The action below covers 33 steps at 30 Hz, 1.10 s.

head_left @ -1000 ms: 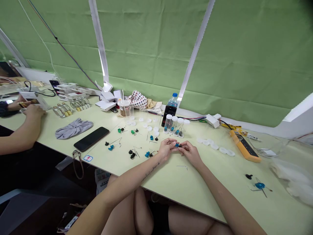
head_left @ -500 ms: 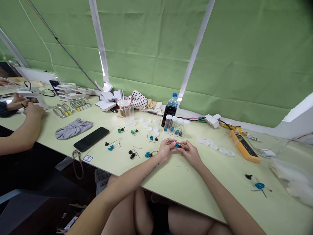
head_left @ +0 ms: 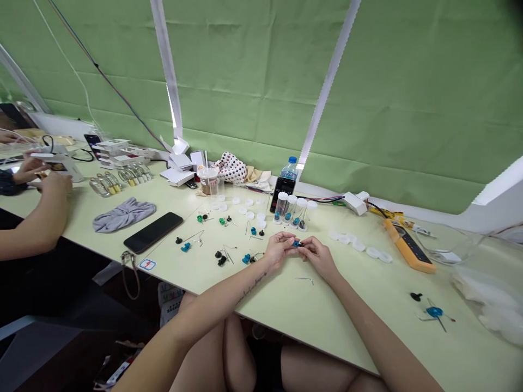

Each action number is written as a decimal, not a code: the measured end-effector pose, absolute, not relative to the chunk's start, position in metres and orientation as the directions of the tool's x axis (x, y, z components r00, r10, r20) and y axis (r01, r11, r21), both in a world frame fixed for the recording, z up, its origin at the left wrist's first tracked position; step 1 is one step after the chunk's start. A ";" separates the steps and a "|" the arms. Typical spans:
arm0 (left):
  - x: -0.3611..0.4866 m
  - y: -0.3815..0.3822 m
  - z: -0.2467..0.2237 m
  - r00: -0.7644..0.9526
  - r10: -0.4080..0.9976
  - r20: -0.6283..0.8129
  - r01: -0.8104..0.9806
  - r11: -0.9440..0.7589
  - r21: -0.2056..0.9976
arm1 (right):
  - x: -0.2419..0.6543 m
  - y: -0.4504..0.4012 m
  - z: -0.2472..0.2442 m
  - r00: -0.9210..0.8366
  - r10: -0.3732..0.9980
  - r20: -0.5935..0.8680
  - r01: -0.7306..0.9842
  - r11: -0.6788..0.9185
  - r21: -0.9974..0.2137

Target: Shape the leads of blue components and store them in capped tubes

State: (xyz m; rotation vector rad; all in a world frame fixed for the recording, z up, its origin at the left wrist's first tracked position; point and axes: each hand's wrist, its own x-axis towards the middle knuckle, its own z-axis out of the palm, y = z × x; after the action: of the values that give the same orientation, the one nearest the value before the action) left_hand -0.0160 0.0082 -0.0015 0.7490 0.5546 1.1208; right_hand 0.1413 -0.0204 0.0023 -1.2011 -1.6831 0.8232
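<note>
Between the fingertips of both hands is a small blue part with a dark piece on its right side; its exact kind is too small to make out. My left hand pinches the blue body. My right hand has its fingers closed on the dark piece. Below the hands a bent hex key lies on the table. To the left lie several sets of small blue, green and black parts, such as a blue part and a black part. Behind the hands stand clear tubes with white caps, holding similar parts.
White caps lie in a row at right, before an orange multimeter. Another blue part with metal pins sits far right. A dark phone and grey cloth lie left. A co-worker's arm is at far left.
My hands stay in the same place around the blue part, with only slight finger movement. The co-worker's hand at far left has shifted a little.
</note>
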 end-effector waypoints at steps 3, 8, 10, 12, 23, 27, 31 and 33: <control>-0.016 0.008 -0.002 0.346 0.938 -0.029 -0.594 0.243 0.767 | 0.141 -0.020 0.003 -0.143 0.946 0.290 0.381 0.323 -0.866; -0.016 0.009 -0.001 0.343 0.939 -0.032 -0.592 0.242 0.769 | 0.142 -0.019 0.001 -0.139 0.939 0.313 0.418 0.342 -0.841; -0.016 0.009 -0.002 0.342 0.939 -0.025 -0.593 0.236 0.770 | 0.143 -0.019 0.000 -0.144 0.939 0.312 0.412 0.344 -0.844; -0.016 0.009 -0.004 0.342 0.939 -0.022 -0.591 0.234 0.772 | 0.143 -0.019 -0.001 -0.149 0.941 0.305 0.403 0.339 -0.850; -0.015 0.011 -0.007 0.346 0.938 -0.017 -0.598 0.235 0.766 | 0.143 -0.018 -0.001 -0.140 0.940 0.312 0.405 0.342 -0.848; -0.016 0.010 -0.005 0.349 0.937 -0.021 -0.599 0.240 0.764 | 0.142 -0.019 0.000 -0.147 0.939 0.311 0.399 0.344 -0.850; -0.016 0.010 -0.005 0.349 0.937 -0.011 -0.598 0.231 0.767 | 0.142 -0.019 0.000 -0.147 0.944 0.296 0.385 0.330 -0.862; -0.016 0.010 -0.006 0.349 0.937 -0.002 -0.600 0.226 0.768 | 0.142 -0.019 0.001 -0.149 0.944 0.293 0.379 0.328 -0.865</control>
State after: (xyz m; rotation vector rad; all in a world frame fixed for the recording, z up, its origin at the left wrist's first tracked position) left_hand -0.0155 0.0101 -0.0064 0.7609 0.5313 1.1306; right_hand 0.1422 -0.0191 0.0006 -1.1974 -1.7053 0.7997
